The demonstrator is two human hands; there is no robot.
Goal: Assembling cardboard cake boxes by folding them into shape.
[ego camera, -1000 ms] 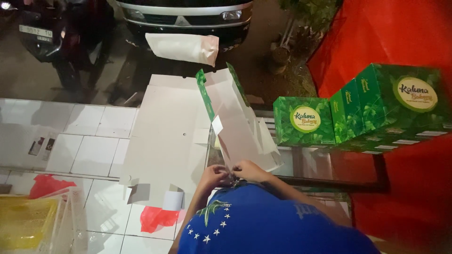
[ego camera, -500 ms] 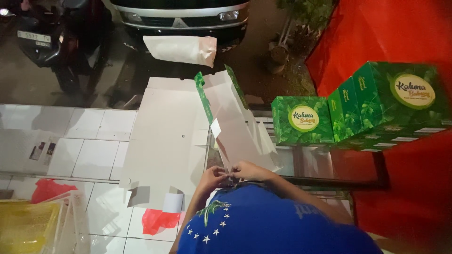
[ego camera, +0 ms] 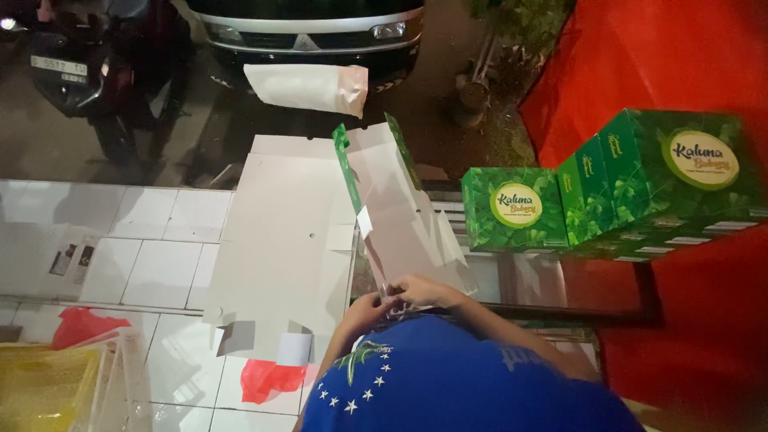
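Head view, both hands (ego camera: 404, 294) closed on near edge of half-folded green carton (ego camera: 396, 208), flat cardboard (ego camera: 276, 240) beside

Left hand (ego camera: 364, 308) and right hand (ego camera: 424, 290) pinch the near edge of a half-folded green-and-white carton (ego camera: 400, 216); finished green boxes (ego camera: 608, 188) stand right.

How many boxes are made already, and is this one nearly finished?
Several folded green boxes already stand stacked on the right. Both the left hand and right hand pinch the near end of a half-folded box, its sides up but the top open. A flat white sheet lies unfolded beside it.
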